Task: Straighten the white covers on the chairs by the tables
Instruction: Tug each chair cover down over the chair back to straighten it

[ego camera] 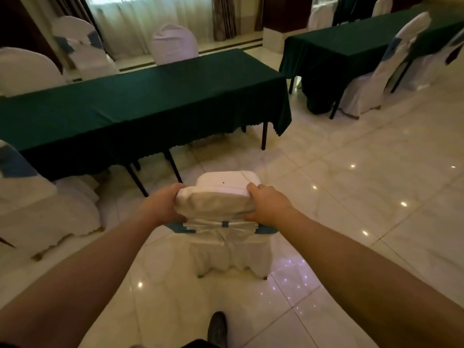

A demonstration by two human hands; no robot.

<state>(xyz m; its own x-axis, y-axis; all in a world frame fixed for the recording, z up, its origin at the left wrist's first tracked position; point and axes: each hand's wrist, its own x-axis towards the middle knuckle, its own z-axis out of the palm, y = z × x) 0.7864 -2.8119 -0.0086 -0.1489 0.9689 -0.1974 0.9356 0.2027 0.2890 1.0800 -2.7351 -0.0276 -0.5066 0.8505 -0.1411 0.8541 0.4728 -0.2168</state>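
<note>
Left hand point(164, 205) and right hand point(270, 205) each grip a top corner of the white cover point(216, 204) on the chair standing on the floor point(351, 222), off the green table point(140, 101) corner. Cloth looks soft, light, slack; best held at the top corners.

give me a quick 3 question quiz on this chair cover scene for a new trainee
1. True or false: both hands grip the top of the chair back.
2. What colour is the cloth on the long table ahead? A) green B) red C) white
3. What is tied across the back of the held chair, below the hands?

Key
1. True: the left hand and right hand each hold one end of the chair back's top.
2. A: the table has a dark green cloth.
3. A blue band gathering the white cover.
</note>
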